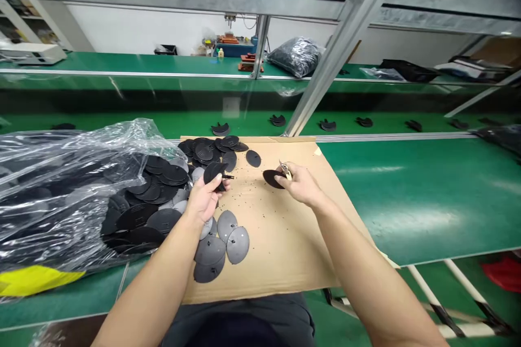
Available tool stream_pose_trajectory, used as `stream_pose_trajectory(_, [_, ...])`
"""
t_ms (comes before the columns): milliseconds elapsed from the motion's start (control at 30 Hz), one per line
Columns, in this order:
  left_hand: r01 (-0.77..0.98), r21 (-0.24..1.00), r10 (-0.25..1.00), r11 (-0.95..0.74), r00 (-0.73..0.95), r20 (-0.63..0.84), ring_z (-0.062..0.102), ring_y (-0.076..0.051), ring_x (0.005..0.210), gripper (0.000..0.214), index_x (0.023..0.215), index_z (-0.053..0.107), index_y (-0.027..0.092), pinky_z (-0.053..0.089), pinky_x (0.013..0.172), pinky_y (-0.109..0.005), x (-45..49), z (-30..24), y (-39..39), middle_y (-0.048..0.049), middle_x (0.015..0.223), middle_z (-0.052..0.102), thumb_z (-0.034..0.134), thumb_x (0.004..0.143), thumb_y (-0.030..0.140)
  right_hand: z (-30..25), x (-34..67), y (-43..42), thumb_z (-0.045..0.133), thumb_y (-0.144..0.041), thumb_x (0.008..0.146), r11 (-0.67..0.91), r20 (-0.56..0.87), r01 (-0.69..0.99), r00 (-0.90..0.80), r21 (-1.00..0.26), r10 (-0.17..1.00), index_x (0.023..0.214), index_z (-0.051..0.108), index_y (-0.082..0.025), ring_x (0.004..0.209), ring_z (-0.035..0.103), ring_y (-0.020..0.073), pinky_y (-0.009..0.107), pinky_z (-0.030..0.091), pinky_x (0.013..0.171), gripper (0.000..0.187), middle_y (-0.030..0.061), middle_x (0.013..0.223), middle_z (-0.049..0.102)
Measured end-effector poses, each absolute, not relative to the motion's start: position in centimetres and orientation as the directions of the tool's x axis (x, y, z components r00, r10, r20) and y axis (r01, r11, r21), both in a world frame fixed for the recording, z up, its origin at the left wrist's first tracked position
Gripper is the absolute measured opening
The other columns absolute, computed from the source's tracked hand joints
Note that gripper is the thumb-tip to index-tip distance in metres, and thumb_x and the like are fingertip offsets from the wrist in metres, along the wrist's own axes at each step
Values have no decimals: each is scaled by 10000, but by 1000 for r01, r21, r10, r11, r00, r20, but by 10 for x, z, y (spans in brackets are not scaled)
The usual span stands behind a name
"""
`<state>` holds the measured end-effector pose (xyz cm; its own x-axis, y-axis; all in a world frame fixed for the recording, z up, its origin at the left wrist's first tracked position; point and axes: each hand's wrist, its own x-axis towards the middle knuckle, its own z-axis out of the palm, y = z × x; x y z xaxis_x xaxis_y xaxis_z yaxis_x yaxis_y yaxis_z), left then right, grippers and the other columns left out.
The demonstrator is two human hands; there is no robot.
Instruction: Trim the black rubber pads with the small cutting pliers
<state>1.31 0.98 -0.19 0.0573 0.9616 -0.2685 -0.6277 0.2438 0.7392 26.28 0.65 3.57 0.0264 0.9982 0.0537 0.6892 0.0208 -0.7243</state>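
My left hand (205, 198) is closed round a black oval plastic disc (214, 171) with a short stub sticking out to the right. My right hand (300, 184) is closed on a small metal cutting tool (285, 169) and also touches another black disc (272, 178) lying on the cardboard sheet (285, 238). A heap of the same black discs (163, 195) spills from a clear plastic bag (61, 190) on the left. Several discs (222, 246) lie face down in front of my left hand.
The cardboard lies on a green bench (427, 195). Small black trimmings dot the cardboard. A conveyor belt beyond carries black parts (328, 125). A slanted metal post (345, 38) rises behind the cardboard. A black bag (295, 56) sits on the far shelf.
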Motion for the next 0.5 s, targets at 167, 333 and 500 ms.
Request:
stream_pose_trajectory(167, [-568,797,974,204,32,-226,669,-176,733,405,925,646,150,544,667,-311,14,-2,9,-68,848,692,831,609,323,12,179,10,635,-443,703,99,107,88,85,-991,991,785,515,-197,566,409,109,246,371,566,285,-43,644,462])
stream_pose_trajectory(333, [-484,853,979,198,48,-200,659,-187,707,434,934,674,132,551,636,-326,18,-3,7,-94,880,701,844,580,316,-8,152,13,634,-445,734,136,153,120,145,-983,978,782,541,-196,598,437,118,248,391,591,271,-32,668,494])
stream_pose_trajectory(500, [-438,893,991,105,-32,-132,667,-191,809,400,943,695,122,549,773,-325,22,-9,7,-99,913,714,837,589,243,-15,159,10,649,-466,748,132,155,162,143,-978,977,757,555,-190,585,435,112,246,387,584,292,-36,653,498])
